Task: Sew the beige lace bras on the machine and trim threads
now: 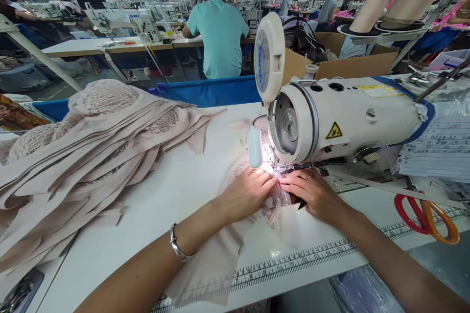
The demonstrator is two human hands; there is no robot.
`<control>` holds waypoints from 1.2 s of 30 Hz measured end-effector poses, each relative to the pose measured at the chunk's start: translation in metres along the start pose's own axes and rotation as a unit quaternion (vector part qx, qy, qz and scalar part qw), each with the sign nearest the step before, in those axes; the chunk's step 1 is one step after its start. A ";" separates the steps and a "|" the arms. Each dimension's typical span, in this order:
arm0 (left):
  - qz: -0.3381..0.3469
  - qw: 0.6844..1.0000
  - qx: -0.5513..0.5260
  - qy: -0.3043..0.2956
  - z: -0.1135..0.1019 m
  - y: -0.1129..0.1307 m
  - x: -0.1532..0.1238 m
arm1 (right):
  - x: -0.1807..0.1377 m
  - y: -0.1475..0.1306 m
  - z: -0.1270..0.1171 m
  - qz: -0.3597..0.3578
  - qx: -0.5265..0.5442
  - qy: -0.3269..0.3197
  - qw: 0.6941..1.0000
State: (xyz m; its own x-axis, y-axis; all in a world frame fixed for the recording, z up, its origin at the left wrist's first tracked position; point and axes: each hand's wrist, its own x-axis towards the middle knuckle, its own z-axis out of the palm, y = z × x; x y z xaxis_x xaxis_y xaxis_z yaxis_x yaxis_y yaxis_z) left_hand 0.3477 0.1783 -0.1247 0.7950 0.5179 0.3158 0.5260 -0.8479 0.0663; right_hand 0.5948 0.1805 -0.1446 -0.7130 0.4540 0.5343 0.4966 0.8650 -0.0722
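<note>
Pale pink lace fabric (271,215) lies under the head of a white sewing machine (345,117), its sheer part trailing to the table's front edge. My left hand (250,190) is closed on the fabric just left of the needle area, fingertips pinching or pressing it. From the other side my right hand (312,193) grips the edge of the same fabric, its fingers pressed together near my left fingertips. A small lamp (254,146) throws bright light there. The needle itself is lost in the glare. A dark pointed thing shows under my right hand, too hidden to name.
A heap of beige lace pieces with long straps (110,142) covers the table's left side. Scissors with red and orange handles (428,217) lie at the right, by a beige tape (396,188). A printed ruler (293,264) runs along the front edge. Thread cones (378,2) stand upper right.
</note>
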 end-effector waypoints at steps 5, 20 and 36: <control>-0.011 1.000 0.000 -0.002 -0.002 0.002 0.000 | 0.002 -0.002 -0.002 0.002 -0.004 0.012 1.000; -0.010 0.999 0.031 0.000 0.003 0.002 -0.004 | 0.001 -0.001 0.000 0.009 -0.017 0.016 1.000; 0.009 1.000 0.009 0.001 0.008 0.011 -0.002 | 0.006 -0.004 -0.006 -0.005 -0.019 0.014 1.000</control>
State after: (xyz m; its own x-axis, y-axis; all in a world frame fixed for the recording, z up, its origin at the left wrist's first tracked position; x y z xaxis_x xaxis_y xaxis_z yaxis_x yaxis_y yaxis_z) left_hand 0.3547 0.1686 -0.1316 0.8043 0.5015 0.3187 0.5161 -0.8554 0.0435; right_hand 0.5913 0.1782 -0.1365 -0.7044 0.4382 0.5584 0.5075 0.8609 -0.0355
